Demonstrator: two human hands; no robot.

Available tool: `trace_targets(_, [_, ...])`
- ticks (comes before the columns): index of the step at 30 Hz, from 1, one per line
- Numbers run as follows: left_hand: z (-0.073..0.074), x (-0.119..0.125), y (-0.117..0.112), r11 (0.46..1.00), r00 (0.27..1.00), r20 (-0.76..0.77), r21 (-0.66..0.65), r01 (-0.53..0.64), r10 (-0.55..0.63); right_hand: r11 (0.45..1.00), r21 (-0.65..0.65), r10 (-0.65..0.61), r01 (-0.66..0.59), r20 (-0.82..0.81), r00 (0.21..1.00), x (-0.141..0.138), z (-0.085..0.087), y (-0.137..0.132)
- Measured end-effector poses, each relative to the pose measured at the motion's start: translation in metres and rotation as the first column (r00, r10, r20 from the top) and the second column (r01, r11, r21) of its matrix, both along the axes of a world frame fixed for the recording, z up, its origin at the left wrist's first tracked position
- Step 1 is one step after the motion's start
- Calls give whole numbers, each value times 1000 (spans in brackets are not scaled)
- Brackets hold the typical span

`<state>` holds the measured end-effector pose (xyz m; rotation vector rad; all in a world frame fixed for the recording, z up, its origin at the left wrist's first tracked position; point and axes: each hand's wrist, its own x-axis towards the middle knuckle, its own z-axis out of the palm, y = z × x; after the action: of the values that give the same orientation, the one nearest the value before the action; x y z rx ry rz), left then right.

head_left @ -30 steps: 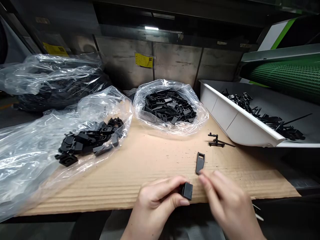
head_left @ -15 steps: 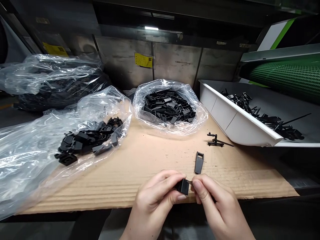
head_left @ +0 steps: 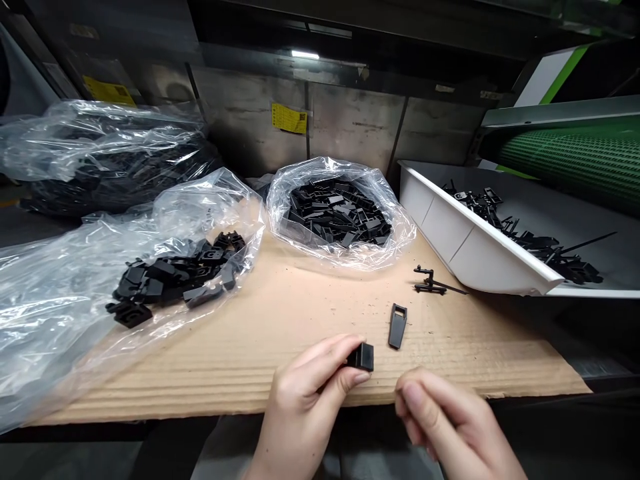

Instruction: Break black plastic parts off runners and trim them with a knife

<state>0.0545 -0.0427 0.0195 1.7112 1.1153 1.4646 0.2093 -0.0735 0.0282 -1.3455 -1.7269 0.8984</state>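
Observation:
My left hand (head_left: 310,393) pinches a small black plastic block (head_left: 362,357) between thumb and forefinger, just above the near edge of the cardboard sheet (head_left: 280,320). My right hand (head_left: 445,427) hovers to the right and a little lower, fingers curled together; whether it holds anything is hidden. A flat black clip (head_left: 398,326) with a small window lies on the cardboard just beyond the block. Further back right lies a thin black sprue piece (head_left: 431,283).
An open clear bag (head_left: 340,213) full of black parts stands at the back centre. A second clear bag (head_left: 165,277) with black parts lies on the left, a full one (head_left: 100,160) behind it. A white tray (head_left: 480,247) with sprues slopes at the right under a green conveyor (head_left: 575,157).
My right hand came to the block in my left hand, touched it, then drew back down and to the right. The left hand lifted the block slightly forward.

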Motion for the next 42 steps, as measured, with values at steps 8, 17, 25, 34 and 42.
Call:
trace_targets(8, [4,-7,-2,961,971,130,-170,219,-198,986,-167,-52,13,-228,972,-12,9,28])
trace_targets(17, [2,-13,0,893,947,287,-374,251,-145,956,-169,-284,240,-332,899,-1,-1,16])
trace_targets(25, [0,-11,2,792,870,462,-461,400,-170,932,-221,-353,286,-382,854,-7,-6,9])
trace_targets(34, [2,-15,3,713,797,543,-446,541,-265,979,-202,-139,39,-506,851,-27,8,30])
trace_targets(42, [7,-14,1,738,711,642,-325,592,-288,962,-49,-272,270,-298,915,-5,-4,18])
